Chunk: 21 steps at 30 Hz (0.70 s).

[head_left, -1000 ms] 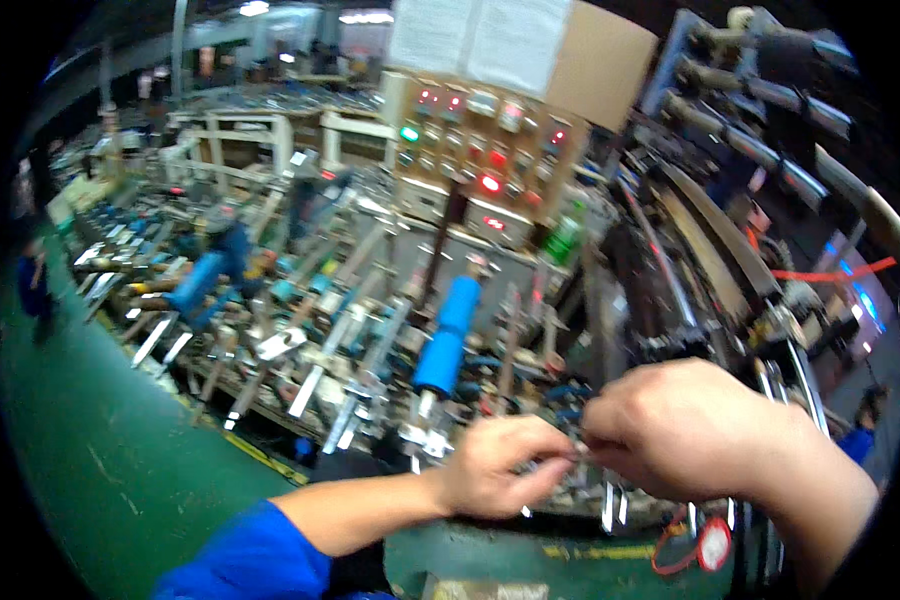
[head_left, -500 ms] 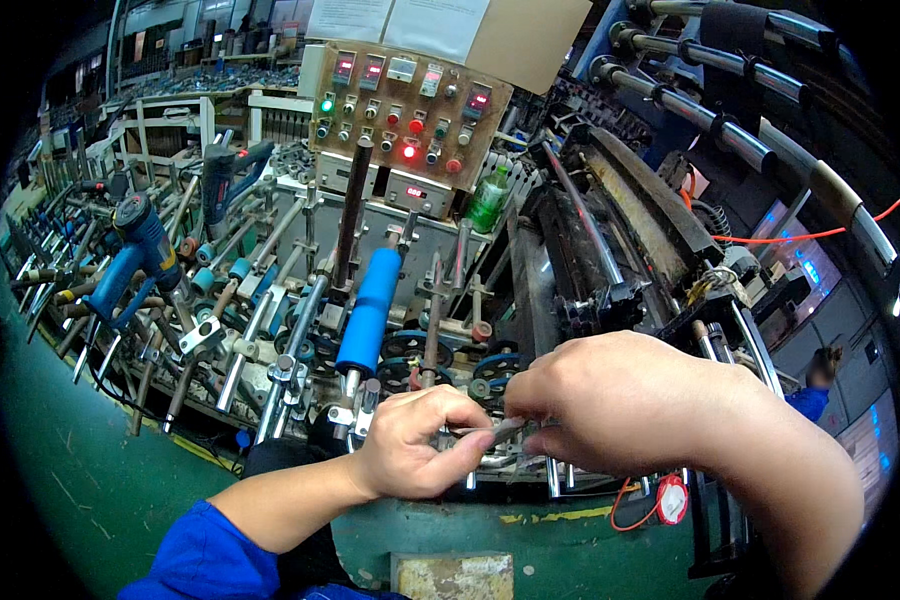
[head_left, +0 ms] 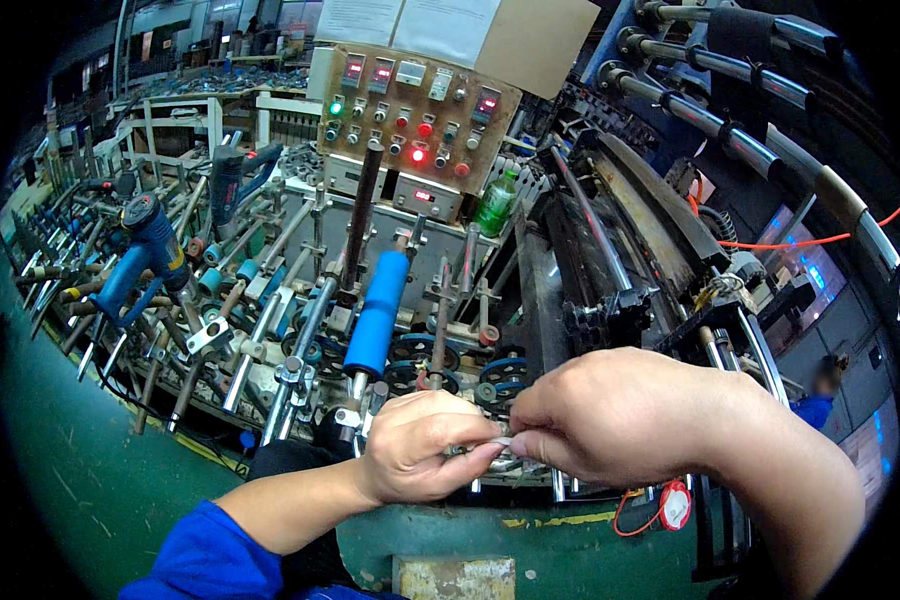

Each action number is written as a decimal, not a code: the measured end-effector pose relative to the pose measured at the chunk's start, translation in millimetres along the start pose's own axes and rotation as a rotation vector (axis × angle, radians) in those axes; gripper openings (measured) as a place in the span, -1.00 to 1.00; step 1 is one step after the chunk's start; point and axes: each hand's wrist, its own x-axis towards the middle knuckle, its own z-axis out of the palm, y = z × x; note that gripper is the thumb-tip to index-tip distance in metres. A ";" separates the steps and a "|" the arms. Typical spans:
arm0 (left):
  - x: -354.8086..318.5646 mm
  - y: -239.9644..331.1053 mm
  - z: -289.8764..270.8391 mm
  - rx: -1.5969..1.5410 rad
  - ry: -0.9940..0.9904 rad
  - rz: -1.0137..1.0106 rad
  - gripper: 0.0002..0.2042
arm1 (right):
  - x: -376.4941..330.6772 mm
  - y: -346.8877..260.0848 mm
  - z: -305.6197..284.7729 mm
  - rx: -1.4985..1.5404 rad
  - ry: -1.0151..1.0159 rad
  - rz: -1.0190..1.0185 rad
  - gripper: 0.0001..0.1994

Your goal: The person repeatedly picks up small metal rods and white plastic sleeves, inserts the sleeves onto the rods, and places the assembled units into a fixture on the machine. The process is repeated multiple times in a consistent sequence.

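My left hand (head_left: 425, 446) and my right hand (head_left: 610, 412) meet at the lower middle, fingertips nearly touching. Between them a small thin pale strip (head_left: 501, 441) is pinched by the thumb and fingers of both hands. Most of the strip is hidden by my fingers, and its exact kind cannot be made out. Just beyond my left hand, a bright blue roller (head_left: 378, 310) is mounted at a slant on the machine. Dark spoked wheels (head_left: 420, 362) sit behind my fingertips.
A control panel (head_left: 410, 115) with lit displays and knobs stands at the back, a green bottle (head_left: 496, 203) beside it. Blue heat guns (head_left: 142, 250) are among many metal rods on the left. Chrome rollers (head_left: 690, 108) and an orange hose (head_left: 790, 243) are at right. Another person (head_left: 818, 398) is far right.
My hands have drawn closer together, and less of the strip shows between them. The view has shifted slightly, so the machine sits a little lower and further right.
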 end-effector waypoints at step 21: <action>-1.6 -1.6 -0.5 0.055 0.005 0.061 -0.53 | -0.9 3.0 -0.5 -0.107 0.033 0.009 -0.80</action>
